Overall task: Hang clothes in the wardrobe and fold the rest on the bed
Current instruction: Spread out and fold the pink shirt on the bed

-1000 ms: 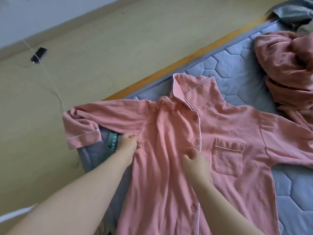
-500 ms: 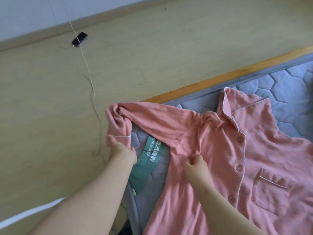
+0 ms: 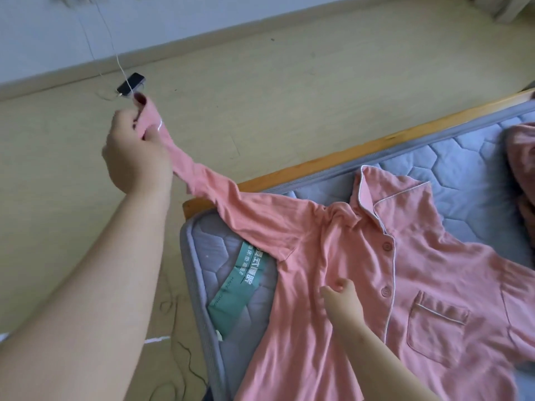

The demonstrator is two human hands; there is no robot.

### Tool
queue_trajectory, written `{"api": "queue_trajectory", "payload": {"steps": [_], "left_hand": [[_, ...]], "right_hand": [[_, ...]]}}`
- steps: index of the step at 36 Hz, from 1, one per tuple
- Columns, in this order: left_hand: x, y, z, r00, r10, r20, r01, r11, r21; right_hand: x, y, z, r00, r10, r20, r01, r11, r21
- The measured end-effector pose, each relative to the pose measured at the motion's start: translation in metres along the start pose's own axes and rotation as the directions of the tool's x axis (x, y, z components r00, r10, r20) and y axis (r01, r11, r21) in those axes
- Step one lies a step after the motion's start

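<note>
On mattress [image 3: 463, 157] corner, pink shirt [image 3: 362, 270] lies face up, buttoned. Collar toward far wooden bed rail [image 3: 347, 153], hem toward camera; body's long axis runs far-to-near. Left hand [image 3: 136, 157] grips cuff of sleeve [image 3: 208, 186], fingers curled round it. Sleeve stretched diagonally up-left past mattress corner, out over floor [image 3: 289, 96]. Right hand [image 3: 341, 299] pinches shirt front just left of buttons, fingers curled. Green label [image 3: 240, 285] exposed under sleeve. Second pink garment [image 3: 521, 157] at right edge. Phone [image 3: 130, 83] on floor, well apart.

Shirt [image 3: 434, 270] on mattress [image 3: 463, 157] — phone [image 3: 130, 83] (floor [image 3: 289, 96]) behind
</note>
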State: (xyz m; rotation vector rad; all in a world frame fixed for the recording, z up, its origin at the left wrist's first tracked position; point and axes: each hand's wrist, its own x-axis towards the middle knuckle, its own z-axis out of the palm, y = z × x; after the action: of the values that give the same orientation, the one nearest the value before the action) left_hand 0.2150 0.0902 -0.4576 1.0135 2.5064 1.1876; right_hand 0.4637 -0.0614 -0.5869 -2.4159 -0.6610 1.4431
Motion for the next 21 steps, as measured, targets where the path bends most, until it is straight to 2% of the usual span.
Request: {"api": "queue_trajectory", "payload": {"steps": [2, 4, 5, 6, 8, 9, 11, 13, 15, 18, 21], "left_hand": [[0.004, 0.018, -0.011, 0.965, 0.213, 0.152, -0.243, 0.947, 0.21], [0.007, 0.033, -0.019, 0.939, 0.258, 0.228, -0.31, 0.922, 0.233], [0.009, 0.039, -0.022, 0.927, 0.269, 0.26, -0.322, 0.928, 0.186], [0.012, 0.044, -0.024, 0.914, 0.274, 0.299, -0.307, 0.949, 0.071], [0.014, 0.051, -0.032, 0.894, 0.223, 0.389, -0.161, 0.969, -0.185], [0.013, 0.053, -0.035, 0.879, 0.226, 0.419, -0.147, 0.966, -0.213], [0.011, 0.055, -0.037, 0.876, 0.249, 0.413, -0.254, 0.966, -0.045], [0.011, 0.058, -0.038, 0.91, 0.26, 0.323, -0.299, 0.951, 0.076], [0.005, 0.068, -0.04, 0.903, 0.234, 0.359, -0.244, 0.97, -0.019], [-0.01, 0.081, -0.036, 0.826, 0.212, 0.521, -0.128, 0.973, -0.194], [-0.031, 0.094, -0.031, 0.769, 0.217, 0.601, -0.072, 0.964, -0.256]], "right_hand": [[-0.001, 0.002, -0.004, 1.0, 0.001, 0.001, -0.001, 1.0, 0.004], [-0.004, 0.003, -0.006, 1.0, -0.01, 0.023, 0.01, 1.0, 0.002], [-0.005, 0.004, -0.008, 0.999, -0.011, 0.033, 0.011, 1.0, 0.0], [-0.007, 0.004, -0.009, 0.999, -0.013, 0.042, 0.013, 1.0, 0.0], [-0.01, 0.006, -0.011, 0.998, -0.015, 0.054, 0.015, 1.0, 0.015], [-0.011, 0.007, -0.012, 0.998, -0.017, 0.054, 0.016, 0.999, 0.032], [-0.012, 0.009, -0.015, 0.998, -0.037, 0.05, 0.034, 0.998, 0.055], [-0.012, 0.01, -0.017, 0.998, -0.053, 0.041, 0.049, 0.996, 0.08], [-0.013, 0.009, -0.021, 0.998, -0.059, 0.036, 0.055, 0.993, 0.106], [-0.017, 0.007, -0.029, 0.998, -0.064, 0.028, 0.058, 0.982, 0.178], [-0.023, 0.002, -0.037, 0.996, -0.08, 0.043, 0.065, 0.959, 0.277]]}}
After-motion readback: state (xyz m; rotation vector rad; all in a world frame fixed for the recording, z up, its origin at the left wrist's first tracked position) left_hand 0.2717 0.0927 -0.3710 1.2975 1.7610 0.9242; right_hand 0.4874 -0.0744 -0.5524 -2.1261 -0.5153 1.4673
